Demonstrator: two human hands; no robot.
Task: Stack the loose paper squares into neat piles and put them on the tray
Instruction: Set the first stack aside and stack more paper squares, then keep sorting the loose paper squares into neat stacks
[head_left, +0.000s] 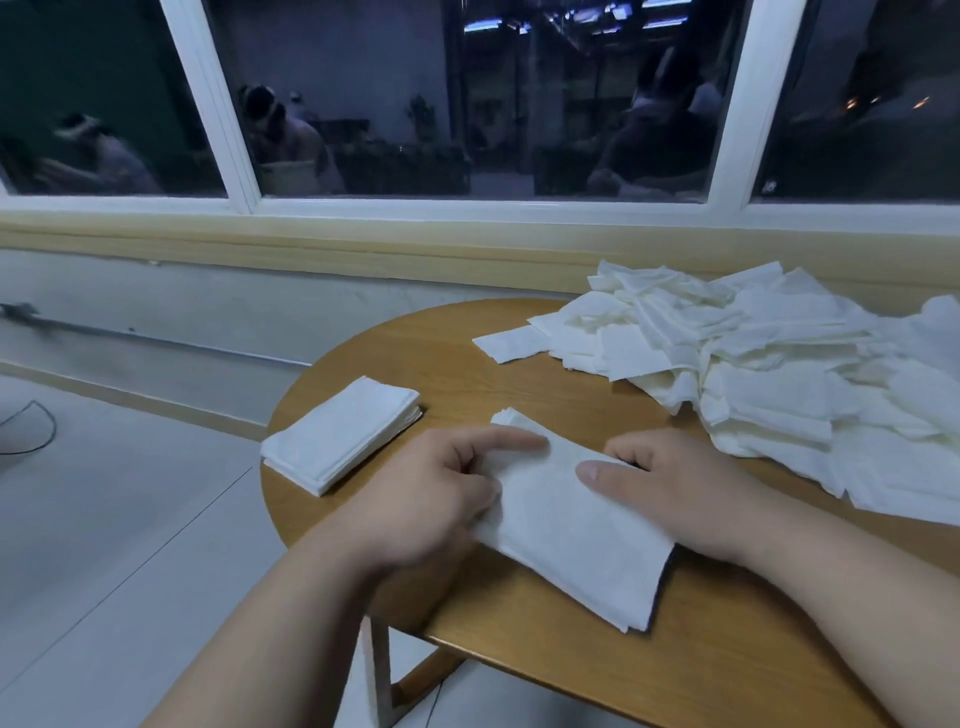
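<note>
White stack on the bench: left hand and right hand grip its edges, seemingly squaring the sheets.

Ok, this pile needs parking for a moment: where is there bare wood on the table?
Bare wood lies on the round wooden table between the neat white paper stack at its left edge and the loose heap of white paper squares, and along the near edge right of the held white pile. The heap crowds the right side.
</note>
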